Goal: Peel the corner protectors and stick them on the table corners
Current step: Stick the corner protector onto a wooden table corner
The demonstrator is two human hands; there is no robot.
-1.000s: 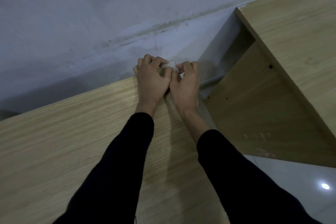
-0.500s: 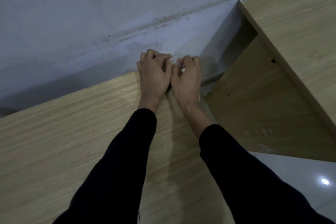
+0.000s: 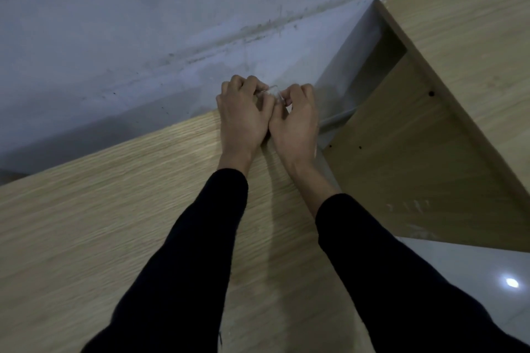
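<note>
The left grip (image 3: 243, 117) and right grip (image 3: 298, 123) sit side by side, touching, at the far corner of the wooden desk (image 3: 114, 195). Their curled fingers pinch a small clear corner protector (image 3: 271, 93) between them. Black sleeves (image 3: 200, 238) cover both forearms, and a grey wall (image 3: 143, 22) stands behind.

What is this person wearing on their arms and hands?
Long, plain black sleeves cover both arms: the left sleeve ends at the wrist, the right sleeve stops higher up the forearm. The left hand and right hand are bare: no gloves, rings or watch show.
</note>
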